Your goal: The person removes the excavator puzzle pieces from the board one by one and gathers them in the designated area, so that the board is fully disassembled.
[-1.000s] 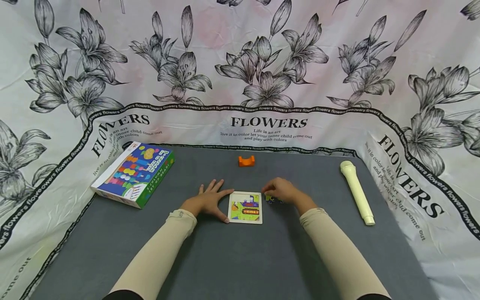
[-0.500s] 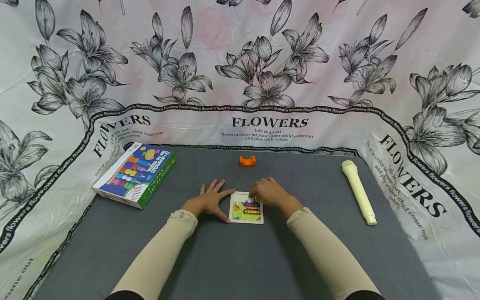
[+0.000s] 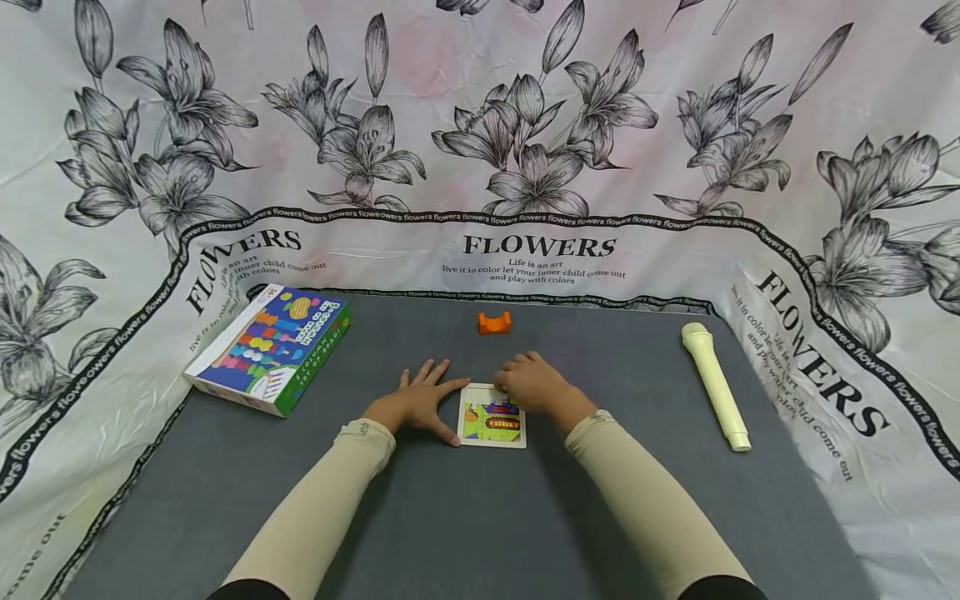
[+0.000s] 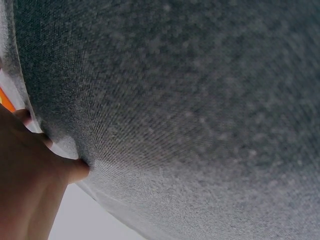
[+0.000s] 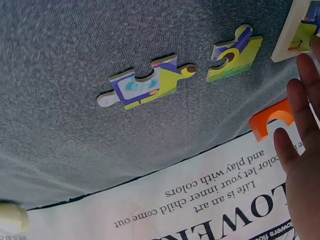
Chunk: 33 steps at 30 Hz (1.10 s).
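Observation:
A square, white-framed jigsaw puzzle (image 3: 491,442) with a colourful vehicle picture lies on the dark table. My left hand (image 3: 412,407) has its fingers spread, index finger and thumb against the frame's left edge. Over the top right of the puzzle, my right hand (image 3: 534,383) pinches a small jigsaw piece (image 3: 505,389), mostly covered by the fingers. In the right wrist view, the other fingers of that hand extend beside the frame's corner. Two loose jigsaw pieces, one with a pale window (image 5: 145,86) and one yellow-green (image 5: 235,57), lie apart on the cloth; the head view hides them behind the right hand.
An orange arch-shaped block (image 3: 494,323) stands behind the puzzle. To the left lies a blue and green game box (image 3: 270,346). A pale yellow stick (image 3: 716,387) with a rounded head lies at the right. A flower-printed curtain (image 3: 540,183) borders the table's far side.
My right hand has moved left from the loose pieces beside the frame to the puzzle's top right, bringing a piece with it. The left hand stays at the frame.

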Available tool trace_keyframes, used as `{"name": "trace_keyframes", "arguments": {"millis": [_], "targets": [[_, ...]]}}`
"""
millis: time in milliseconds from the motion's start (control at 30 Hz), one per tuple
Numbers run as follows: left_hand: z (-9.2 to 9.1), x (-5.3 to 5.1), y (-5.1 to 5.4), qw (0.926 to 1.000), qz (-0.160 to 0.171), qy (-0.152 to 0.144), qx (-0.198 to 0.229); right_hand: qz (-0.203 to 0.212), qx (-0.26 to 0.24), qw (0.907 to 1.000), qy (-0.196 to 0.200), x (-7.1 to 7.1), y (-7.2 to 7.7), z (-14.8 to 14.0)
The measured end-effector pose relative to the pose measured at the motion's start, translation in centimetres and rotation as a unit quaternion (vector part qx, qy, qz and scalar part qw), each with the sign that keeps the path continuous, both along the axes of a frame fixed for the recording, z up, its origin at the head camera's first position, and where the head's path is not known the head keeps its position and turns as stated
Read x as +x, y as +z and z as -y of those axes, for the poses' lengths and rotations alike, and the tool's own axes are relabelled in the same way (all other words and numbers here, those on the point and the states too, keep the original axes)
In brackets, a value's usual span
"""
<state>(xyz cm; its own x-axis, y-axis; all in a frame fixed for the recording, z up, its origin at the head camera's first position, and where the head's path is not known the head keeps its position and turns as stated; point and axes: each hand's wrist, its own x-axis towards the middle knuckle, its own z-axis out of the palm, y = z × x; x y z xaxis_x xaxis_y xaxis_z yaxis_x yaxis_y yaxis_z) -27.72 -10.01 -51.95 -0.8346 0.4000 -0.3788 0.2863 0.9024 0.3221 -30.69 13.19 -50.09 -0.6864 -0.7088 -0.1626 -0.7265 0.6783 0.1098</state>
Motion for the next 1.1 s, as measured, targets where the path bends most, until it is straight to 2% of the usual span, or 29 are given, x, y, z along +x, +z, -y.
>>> {"name": "trace_keyframes", "arguments": {"millis": [300,467,667,967,1100], "targets": [[0.13,-0.02,0.36,1.0,-0.005,0.001,0.001,0.038,-0.05,0.9976,-0.028,-0.25,-0.15,-0.28],[0.2,-0.1,0.16,1.0,-0.002,-0.003,0.001,0.029,-0.022,0.9993,-0.012,-0.19,-0.11,-0.37],[0.13,0.02,-0.03,1.0,-0.001,-0.003,0.003,-0.017,0.023,0.9994,0.02,-0.22,-0.74,-0.36],[0.11,0.01,-0.25,1.0,-0.002,-0.001,0.002,0.004,-0.014,0.9999,0.007,-0.07,-0.62,-0.25],[0.11,-0.03,-0.32,1.0,-0.004,-0.001,0.0,0.008,-0.016,0.9998,0.006,-0.05,-0.61,-0.32]]}}
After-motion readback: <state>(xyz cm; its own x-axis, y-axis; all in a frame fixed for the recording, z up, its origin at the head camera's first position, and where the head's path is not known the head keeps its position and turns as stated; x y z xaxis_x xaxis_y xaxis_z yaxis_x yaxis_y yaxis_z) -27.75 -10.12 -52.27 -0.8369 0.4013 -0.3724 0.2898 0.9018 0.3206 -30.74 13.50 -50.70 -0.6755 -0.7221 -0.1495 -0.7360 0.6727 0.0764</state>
